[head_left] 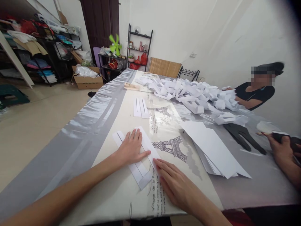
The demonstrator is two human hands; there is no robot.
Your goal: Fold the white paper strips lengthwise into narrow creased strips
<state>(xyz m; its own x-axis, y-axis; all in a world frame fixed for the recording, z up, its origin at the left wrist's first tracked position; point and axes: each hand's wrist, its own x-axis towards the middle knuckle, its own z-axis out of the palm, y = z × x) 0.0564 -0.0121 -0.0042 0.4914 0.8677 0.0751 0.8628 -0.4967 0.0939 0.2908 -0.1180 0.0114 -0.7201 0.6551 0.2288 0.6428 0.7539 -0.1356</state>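
Note:
My left hand (pixel 131 146) lies flat with its fingers and thumb spread, pressing on white paper on the table. Under it is a long paper piece (pixel 138 174) with its sides folded in and a narrow gap along the middle. Beside that lies a second folded paper strip (pixel 144 138), whose lower right end is between the fingertips of my right hand (pixel 172 179). The right fingers are held together, and the thumb is mostly hidden. Farther up, two similar folded paper pieces (pixel 141 107) rest side by side.
A stack of white sheets (pixel 216 150) sits to my right. Behind it spreads a heap of folded white paper (pixel 195 94). A dark glove-like item (pixel 243 136) lies near another person's hand (pixel 283 150). Someone in black (pixel 256 91) is across the table (pixel 94 135); a wooden piece (pixel 131 86) lies farther off.

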